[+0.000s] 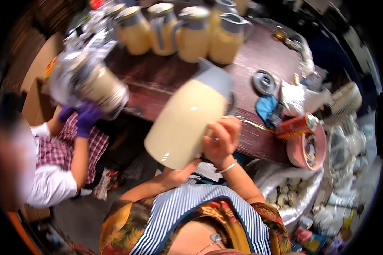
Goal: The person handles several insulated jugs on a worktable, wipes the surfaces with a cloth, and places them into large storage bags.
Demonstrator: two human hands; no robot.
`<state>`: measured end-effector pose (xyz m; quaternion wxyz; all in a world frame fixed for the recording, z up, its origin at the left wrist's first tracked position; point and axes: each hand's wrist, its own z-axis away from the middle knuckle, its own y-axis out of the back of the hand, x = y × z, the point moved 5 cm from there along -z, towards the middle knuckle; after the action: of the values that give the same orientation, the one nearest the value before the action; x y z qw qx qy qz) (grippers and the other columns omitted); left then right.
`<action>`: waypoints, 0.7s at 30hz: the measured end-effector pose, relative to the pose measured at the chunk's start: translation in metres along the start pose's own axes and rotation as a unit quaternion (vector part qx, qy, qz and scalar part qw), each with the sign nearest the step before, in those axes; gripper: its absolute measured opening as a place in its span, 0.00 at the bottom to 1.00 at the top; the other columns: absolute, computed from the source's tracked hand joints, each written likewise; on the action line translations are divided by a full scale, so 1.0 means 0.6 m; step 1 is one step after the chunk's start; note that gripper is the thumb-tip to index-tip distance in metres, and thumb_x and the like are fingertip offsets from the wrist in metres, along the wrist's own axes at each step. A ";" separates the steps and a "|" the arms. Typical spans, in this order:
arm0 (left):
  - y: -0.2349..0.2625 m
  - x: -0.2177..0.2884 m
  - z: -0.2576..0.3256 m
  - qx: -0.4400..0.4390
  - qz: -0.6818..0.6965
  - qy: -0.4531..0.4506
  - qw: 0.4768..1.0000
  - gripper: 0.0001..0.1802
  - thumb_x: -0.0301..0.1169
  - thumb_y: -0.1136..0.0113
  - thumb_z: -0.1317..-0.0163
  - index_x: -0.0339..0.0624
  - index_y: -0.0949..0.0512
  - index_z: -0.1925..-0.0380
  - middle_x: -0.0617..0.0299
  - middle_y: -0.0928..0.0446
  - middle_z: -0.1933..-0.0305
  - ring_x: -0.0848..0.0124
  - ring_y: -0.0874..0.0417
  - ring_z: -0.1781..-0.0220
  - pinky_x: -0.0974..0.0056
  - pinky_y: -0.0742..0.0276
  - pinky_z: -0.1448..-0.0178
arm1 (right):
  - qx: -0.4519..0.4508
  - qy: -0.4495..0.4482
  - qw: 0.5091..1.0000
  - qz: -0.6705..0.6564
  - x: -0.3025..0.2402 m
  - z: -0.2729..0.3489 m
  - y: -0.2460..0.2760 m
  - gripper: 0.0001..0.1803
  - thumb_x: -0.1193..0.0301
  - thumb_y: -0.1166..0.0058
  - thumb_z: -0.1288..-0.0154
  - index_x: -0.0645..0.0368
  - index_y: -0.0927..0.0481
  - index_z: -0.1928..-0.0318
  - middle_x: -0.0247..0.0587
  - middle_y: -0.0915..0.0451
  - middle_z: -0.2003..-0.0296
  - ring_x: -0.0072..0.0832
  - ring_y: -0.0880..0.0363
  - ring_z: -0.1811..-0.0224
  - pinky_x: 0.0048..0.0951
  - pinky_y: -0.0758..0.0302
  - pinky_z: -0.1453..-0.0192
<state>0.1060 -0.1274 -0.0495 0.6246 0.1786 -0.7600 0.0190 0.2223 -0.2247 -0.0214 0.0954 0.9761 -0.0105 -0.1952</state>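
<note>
A dark red worktable (259,55) runs across a crowded workroom, its near edge just beyond the person's striped apron (187,208). Closest in, the left hand (181,174) cups the bottom of a cream-coloured jug (185,121), and the right hand (221,140), a thin bracelet at its wrist, is pressed flat against the jug's side. Both hands are closed on it, holding it tilted in the air in front of the table edge, with its grey top and spout (215,76) pointing up and away.

To the left, another person in a checked apron sits low; their purple-gloved hands (83,117) hold a jug wrapped in clear plastic (91,83).

To the right, a pink bowl (306,148) sits at the table corner, with an orange can (295,125) lying just beside it and a blue cloth (266,106) near that. A grey round lid (264,80) lies flat further in.

At the far edge of the table stands a row of cream jugs (187,32) with grey lids, close together.
</note>
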 end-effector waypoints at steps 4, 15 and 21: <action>0.025 -0.054 0.006 0.110 0.139 0.096 0.979 0.13 0.21 0.44 0.35 0.31 0.22 0.52 0.57 0.20 0.54 0.66 0.20 0.50 0.63 0.27 0.44 | -0.110 -0.067 0.991 0.028 0.024 -0.006 0.001 0.08 0.68 0.37 0.44 0.58 0.22 0.69 0.41 0.26 0.64 0.36 0.28 0.65 0.38 0.29 0.55; 0.084 -0.100 -0.055 0.173 0.446 0.090 0.874 0.31 0.21 0.44 0.35 0.36 0.41 0.33 0.54 0.34 0.33 0.60 0.33 0.31 0.53 0.40 0.28 | -0.172 -0.174 0.820 0.517 0.416 0.001 0.117 0.13 0.65 0.38 0.46 0.52 0.20 0.59 0.38 0.24 0.57 0.39 0.25 0.53 0.39 0.28 0.53; 0.104 -0.125 -0.084 0.144 0.476 0.103 0.861 0.31 0.23 0.46 0.33 0.38 0.43 0.31 0.53 0.36 0.30 0.56 0.36 0.28 0.48 0.44 0.25 | -0.239 -0.191 0.768 0.562 0.550 0.052 0.121 0.03 0.70 0.51 0.39 0.51 0.23 0.67 0.36 0.23 0.66 0.36 0.20 0.63 0.39 0.26 0.62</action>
<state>0.1468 -0.0378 -0.0978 0.5818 -0.1201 -0.6723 0.4417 0.5163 -0.3208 -0.1607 0.4147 0.6840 -0.5280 -0.2853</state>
